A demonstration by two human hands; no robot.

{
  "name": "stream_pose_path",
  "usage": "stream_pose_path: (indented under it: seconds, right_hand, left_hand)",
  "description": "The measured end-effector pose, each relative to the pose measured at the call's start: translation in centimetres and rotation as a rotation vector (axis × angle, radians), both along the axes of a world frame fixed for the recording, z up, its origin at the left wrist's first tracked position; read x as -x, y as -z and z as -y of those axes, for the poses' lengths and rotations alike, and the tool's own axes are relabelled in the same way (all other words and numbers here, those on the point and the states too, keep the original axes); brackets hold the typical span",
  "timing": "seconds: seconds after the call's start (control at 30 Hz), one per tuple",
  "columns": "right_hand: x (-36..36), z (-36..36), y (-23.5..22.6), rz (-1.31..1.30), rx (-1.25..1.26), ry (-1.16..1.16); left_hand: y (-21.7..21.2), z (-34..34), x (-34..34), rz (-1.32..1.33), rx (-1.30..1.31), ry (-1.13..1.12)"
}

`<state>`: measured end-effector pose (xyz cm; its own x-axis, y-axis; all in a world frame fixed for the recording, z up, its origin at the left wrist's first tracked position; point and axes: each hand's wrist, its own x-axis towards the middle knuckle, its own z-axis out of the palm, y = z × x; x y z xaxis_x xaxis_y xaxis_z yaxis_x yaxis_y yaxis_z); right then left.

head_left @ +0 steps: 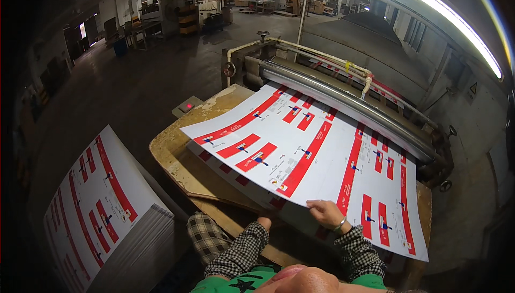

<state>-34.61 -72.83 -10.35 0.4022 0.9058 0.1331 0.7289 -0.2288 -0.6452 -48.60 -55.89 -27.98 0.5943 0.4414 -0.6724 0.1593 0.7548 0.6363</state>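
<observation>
A large white printed sheet (330,177) with red bands and blue marks slopes from a metal roller (343,108) toward me. Its far edge is at the roller; its near edge is lifted. My right hand (324,213) pinches that near edge, thumb and fingers closed on it. Lower down, by the near edge of the worn wooden table (177,159), is my left hand (264,222). Only part of it shows, and its fingers are hidden. Under the lifted sheet, another printed sheet (228,174) shows in part.
A tall stack of similar printed sheets (102,212) stands at my left, apart from the table. The roller machine has handwheels (229,69) and a pale pipe (322,54) along its top. A small box with a red light (188,105) sits beside the table's left edge. Other machines stand far back.
</observation>
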Motion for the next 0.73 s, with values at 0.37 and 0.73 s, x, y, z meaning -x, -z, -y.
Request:
stream_pose_path:
  seconds: [0.37,0.73]
  right_hand:
    - [-0.1,0.0,7.5,-0.171,0.383,-0.023]
    - [2.9,-2.4,8.2,0.325,0.678,0.041]
  left_hand:
    - [-0.5,-0.2,-0.3,-0.002,-0.029,0.026]
    - [-0.6,-0.4,0.1,0.307,0.086,0.140]
